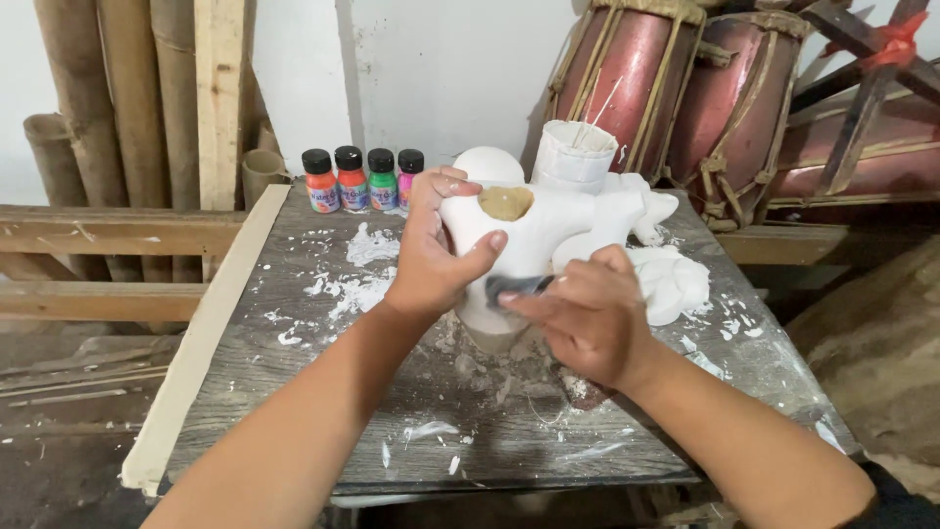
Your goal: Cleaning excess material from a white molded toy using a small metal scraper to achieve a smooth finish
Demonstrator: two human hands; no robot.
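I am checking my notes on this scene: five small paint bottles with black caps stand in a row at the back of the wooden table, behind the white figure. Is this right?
Not quite: the head view shows four paint bottles, not five. They have black caps and stand in a row at the back of the wooden table, behind the white figure.

Craft workshop: plaster-spattered bench [294, 392], paint bottles [362, 179], bamboo poles [127, 98].

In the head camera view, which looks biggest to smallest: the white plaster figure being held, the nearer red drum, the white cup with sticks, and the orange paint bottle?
1. Red drum, though cut off by the frame.
2. White plaster figure; nearer the camera, so this order is unsure.
3. White cup.
4. Orange paint bottle.
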